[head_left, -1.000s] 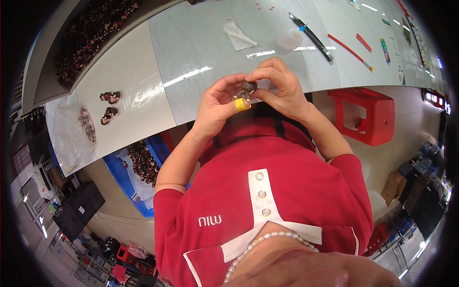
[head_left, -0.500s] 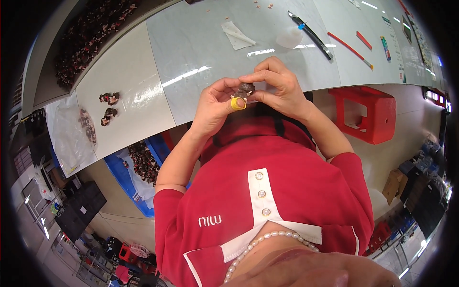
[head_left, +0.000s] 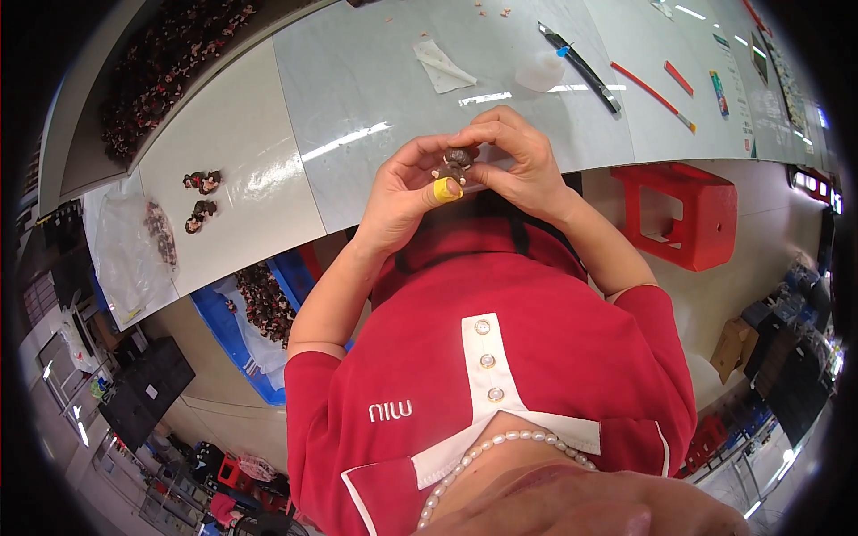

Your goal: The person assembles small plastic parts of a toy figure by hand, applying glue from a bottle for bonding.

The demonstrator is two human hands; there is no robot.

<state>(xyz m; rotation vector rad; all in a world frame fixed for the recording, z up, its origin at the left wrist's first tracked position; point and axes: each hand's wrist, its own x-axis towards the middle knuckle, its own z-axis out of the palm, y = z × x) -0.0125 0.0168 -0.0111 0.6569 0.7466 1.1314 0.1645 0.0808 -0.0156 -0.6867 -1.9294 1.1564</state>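
Both hands meet over the table's near edge around a small dark-brown doll figurine with light, skin-coloured bits. My left hand grips it from the left, a yellow wrap round the thumb that presses at its lower end. From the right, my right hand pinches it between thumb and fingers. Parts of the figurine are covered by the fingers. Two similar small figurines, an upper one and a lower one, lie on the table to the left.
A large tray of many figurines stands at the far left, beside a clear plastic bag. Below sits a blue crate. A utility knife, a red brush and a paper scrap lie across the table. A red stool stands right.
The figurine has turned slightly between my fingers, showing more of its brown body above the yellow-wrapped thumb. Both hands stay in nearly the same place.
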